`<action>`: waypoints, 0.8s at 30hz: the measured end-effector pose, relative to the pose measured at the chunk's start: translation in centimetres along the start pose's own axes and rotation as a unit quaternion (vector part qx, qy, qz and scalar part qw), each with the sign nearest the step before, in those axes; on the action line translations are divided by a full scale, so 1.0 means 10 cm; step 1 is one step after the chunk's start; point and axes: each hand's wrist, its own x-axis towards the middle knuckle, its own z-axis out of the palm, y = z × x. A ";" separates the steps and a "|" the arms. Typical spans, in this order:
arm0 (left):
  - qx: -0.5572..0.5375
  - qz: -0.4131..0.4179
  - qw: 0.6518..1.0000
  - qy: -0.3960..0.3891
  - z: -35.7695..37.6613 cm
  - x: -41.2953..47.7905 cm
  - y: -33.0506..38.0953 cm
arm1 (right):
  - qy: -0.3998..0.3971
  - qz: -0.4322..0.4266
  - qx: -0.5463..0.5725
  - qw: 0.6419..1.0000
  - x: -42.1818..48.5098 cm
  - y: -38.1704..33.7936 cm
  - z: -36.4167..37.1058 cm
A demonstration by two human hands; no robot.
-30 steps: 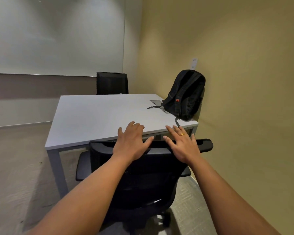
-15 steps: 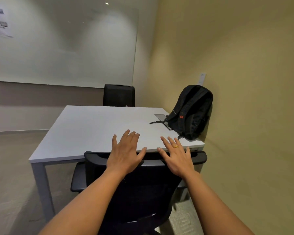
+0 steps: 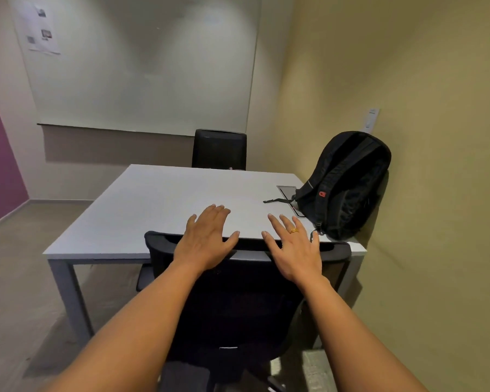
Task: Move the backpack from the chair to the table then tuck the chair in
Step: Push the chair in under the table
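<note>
A: Where is the backpack [image 3: 348, 185] seen?
B: Upright on the counter [image 3: 164, 205], at the far right corner, leaned against the yellow wall [image 3: 425, 137]. A loose strap is trailed toward the middle of the counter, across a flat grey panel [image 3: 286, 190] set in the top.

A: And the chair [image 3: 238, 295]?
B: Pushed up to the near edge of the counter, toward its right end. The top of the backrest is level with the counter edge; the seat cannot be seen from here.

A: Left hand [image 3: 207, 239]?
B: Laid flat on the top of the backrest, fingers spread and stretched out over the counter edge. Nothing is gripped.

A: Right hand [image 3: 293, 248]?
B: Same posture, just beside the left one, nearer the backpack. Palm is pressed on the backrest top, fingers splayed, nothing grasped. A gold ring [image 3: 294, 230] is worn on one finger.

A: Anything else at the counter?
B: A second black chair [image 3: 219, 149] is seen at the far side, below a whiteboard [image 3: 142, 66].
</note>
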 end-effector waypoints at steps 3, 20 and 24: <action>-0.007 -0.019 1.000 -0.011 0.11 0.20 0.11 | 0.002 -0.010 0.005 1.000 0.20 0.20 0.03; 0.001 -0.053 0.999 0.004 0.59 1.05 0.44 | -0.008 -0.012 -0.007 1.000 1.07 0.94 0.14; 0.002 -0.048 0.999 0.004 0.64 1.17 0.39 | -0.011 0.002 -0.009 1.000 1.17 0.95 0.18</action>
